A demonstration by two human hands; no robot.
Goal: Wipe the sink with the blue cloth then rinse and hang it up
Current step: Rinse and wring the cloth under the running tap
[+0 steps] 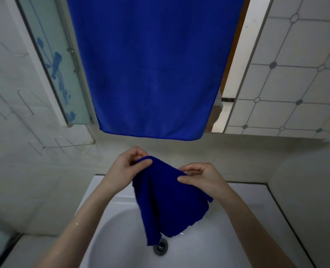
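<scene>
Blue cloth (170, 198) is dangling over the white sink (227, 219) as the left hand (127, 167) and right hand (200, 176) are pinching its top edge; spreading the corners apart should help it hang flat.

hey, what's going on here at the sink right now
A person stands over a white sink and holds a small blue cloth up above the basin. The left hand pinches one top corner and the right hand pinches the other, so the cloth hangs down over the drain. Both forearms carry water drops. A larger blue towel hangs on the wall just above. The small cloth is not hung up yet.
</scene>
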